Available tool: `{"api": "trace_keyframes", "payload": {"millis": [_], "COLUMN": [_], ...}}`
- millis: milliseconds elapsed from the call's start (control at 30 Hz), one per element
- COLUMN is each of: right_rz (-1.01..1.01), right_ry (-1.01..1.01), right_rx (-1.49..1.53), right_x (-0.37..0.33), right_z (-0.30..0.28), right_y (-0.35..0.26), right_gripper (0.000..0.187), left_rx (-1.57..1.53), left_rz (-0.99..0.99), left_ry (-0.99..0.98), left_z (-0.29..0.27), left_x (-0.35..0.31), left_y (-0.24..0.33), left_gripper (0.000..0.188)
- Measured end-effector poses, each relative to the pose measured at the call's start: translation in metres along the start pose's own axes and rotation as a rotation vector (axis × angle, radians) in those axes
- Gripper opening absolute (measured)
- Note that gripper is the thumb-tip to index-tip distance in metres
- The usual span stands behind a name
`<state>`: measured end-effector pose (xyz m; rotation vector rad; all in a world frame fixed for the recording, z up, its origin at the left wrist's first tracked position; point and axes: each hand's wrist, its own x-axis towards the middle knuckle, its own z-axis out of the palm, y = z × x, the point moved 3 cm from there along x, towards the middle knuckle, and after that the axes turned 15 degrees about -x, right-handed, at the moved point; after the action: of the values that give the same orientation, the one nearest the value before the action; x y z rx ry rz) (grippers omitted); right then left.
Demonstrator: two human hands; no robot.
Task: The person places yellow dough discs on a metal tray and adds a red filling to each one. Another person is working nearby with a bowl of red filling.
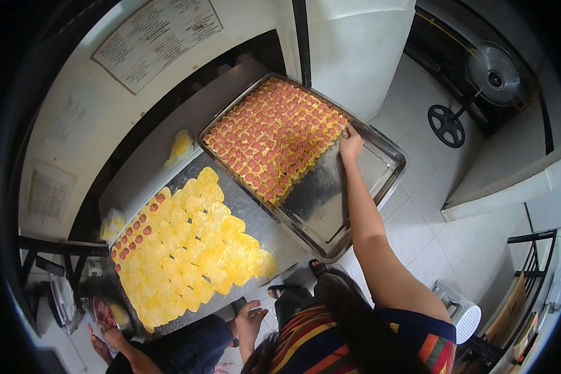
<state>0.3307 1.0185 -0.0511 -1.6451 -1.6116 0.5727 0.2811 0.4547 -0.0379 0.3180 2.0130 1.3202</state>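
Observation:
My right hand reaches over a large metal tray. Its fingers are pinched together at the right end of the rows, on a small yellow dumpling with pink filling; the fingertips partly hide it. Close-set rows of such dumplings cover the tray's far left part. My left hand hangs low in front of me, fingers loosely curled and apart, with nothing visible in it. Left of the tray, overlapping round yellow wrappers lie spread on the metal table. Several along their left edge carry pink filling balls.
At the lower left, a co-worker's hand is beside a bowl of pink filling. Yellow wrapper stacks stand along the table's back ledge. A white panel rises behind the tray. A standing fan is at the far right.

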Motion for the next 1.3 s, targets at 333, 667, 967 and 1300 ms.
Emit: {"api": "trace_keyframes", "payload": {"millis": [333,667,967,1300], "right_rz": [-0.001,0.062,0.177,0.166], "right_ry": [-0.008,-0.017,-0.101,-0.105], "right_rx": [0.052,0.256,0.179,0.296], "right_x": [0.001,-0.025,-0.043,-0.067], "right_z": [0.013,0.019,0.023,0.038], "right_y": [0.025,0.025,0.019,0.023], "right_gripper": [0.031,0.023,0.035,0.041], "left_rx": [0.015,0.020,0.053,-0.022], "left_rz": [0.041,0.099,0.050,0.004], "left_ry": [0.026,0.028,0.035,0.060], "left_z": [0.000,0.007,0.005,0.003], "left_x": [-0.010,-0.020,-0.025,-0.031], "left_y": [-0.006,-0.002,-0.009,-0.015], "left_gripper": [0.027,0.027,0.031,0.030]}}
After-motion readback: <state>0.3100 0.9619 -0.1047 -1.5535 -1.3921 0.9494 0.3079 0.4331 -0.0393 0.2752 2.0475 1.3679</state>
